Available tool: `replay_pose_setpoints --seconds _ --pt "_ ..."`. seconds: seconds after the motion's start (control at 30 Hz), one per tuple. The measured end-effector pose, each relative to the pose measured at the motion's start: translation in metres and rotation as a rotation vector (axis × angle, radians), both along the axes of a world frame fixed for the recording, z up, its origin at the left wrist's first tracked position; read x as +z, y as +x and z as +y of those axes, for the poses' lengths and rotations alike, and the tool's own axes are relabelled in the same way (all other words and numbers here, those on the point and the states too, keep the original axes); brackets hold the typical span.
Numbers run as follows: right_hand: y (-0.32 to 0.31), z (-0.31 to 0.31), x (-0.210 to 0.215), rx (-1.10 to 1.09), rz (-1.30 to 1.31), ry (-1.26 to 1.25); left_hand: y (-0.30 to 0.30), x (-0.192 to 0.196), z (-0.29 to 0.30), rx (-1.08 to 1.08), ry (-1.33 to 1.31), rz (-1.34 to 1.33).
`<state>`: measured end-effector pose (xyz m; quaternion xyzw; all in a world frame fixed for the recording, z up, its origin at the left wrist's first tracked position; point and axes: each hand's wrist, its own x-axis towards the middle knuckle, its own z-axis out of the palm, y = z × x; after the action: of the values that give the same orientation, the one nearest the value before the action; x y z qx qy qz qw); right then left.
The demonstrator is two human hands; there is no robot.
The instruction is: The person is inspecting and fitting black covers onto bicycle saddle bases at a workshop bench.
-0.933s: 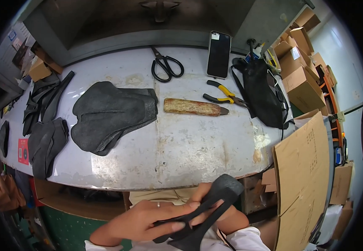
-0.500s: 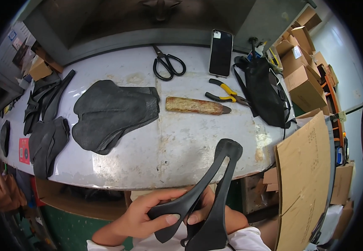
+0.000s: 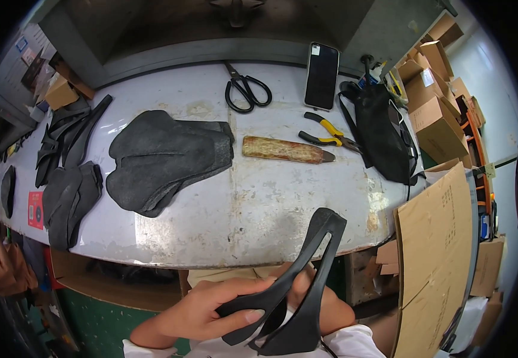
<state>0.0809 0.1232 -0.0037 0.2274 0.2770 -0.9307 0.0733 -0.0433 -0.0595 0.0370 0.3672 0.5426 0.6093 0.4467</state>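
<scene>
A black bicycle saddle [image 3: 299, 325] with a long central slot is held over the table's front edge, its narrow nose pointing away from me. My left hand [image 3: 214, 307] grips its left wing, thumb on top and fingers along the outer side. Behind the saddle, my right hand [image 3: 299, 285] is closed against it; most of its fingers are hidden. On the table, a stack of black saddle-shaped cover pieces [image 3: 169, 161] lies to the left. Beyond the saddle's nose is a wrapped-handle blade tool [image 3: 283, 150].
Black-handled scissors [image 3: 247, 92], yellow-black pliers [image 3: 330, 132], a phone [image 3: 321, 77] and a black bag [image 3: 384, 134] lie at the back. More black pieces [image 3: 71, 203] are at the left. A large cardboard sheet [image 3: 432, 262] stands at the right of the table [image 3: 259, 221].
The saddle's nose has tipped slightly nearer to me and turned. My right thumb, seen before in the gap between the wings, is now behind the saddle. My left hand keeps its grip.
</scene>
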Motion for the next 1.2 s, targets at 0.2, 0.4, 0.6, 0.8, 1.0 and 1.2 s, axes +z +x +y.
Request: replay_pose_setpoints --seconds 0.2,0.4,0.6,0.8,1.0,1.2 --pt "-0.019 0.018 0.011 0.384 0.199 0.237 -0.004 -0.004 -0.001 -0.015 -0.089 -0.052" --pt "-0.014 -0.008 0.012 0.242 0.010 0.188 0.016 -0.010 0.002 0.300 0.032 -0.323" --pt "-0.016 -0.009 0.012 0.267 0.008 0.234 0.025 -0.008 0.010 0.461 0.053 -0.605" --pt "-0.016 -0.008 0.013 0.275 -0.009 0.308 0.026 -0.012 0.012 0.450 0.110 -0.608" --pt "-0.018 -0.006 0.005 0.027 0.084 0.560 0.029 -0.014 0.012 0.421 0.141 -0.380" --pt "-0.032 -0.019 -0.004 -0.277 0.160 0.306 0.025 -0.019 0.007 0.295 0.023 -0.086"
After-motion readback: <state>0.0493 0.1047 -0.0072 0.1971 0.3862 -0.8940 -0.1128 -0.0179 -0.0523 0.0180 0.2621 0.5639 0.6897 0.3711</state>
